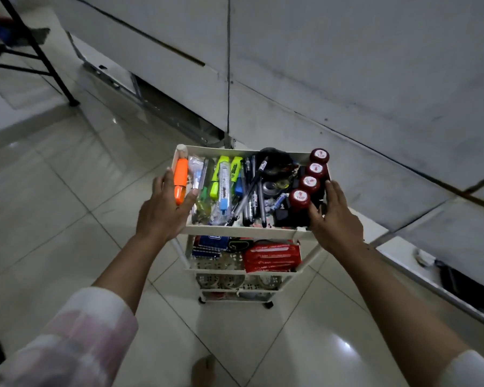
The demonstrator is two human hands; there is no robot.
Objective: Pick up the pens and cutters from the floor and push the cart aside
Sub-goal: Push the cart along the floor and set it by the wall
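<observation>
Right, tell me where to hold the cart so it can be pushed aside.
Grip the top tray by its two short side rims, from the near end, as the left hand and right hand do now. The cart is tall and narrow on small wheels, so a hold on both sides should steer it and limit tipping.

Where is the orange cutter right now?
In the head view, the orange cutter lies in the cart's top tray, along its left edge, right beside the left hand gripping that side.
</observation>
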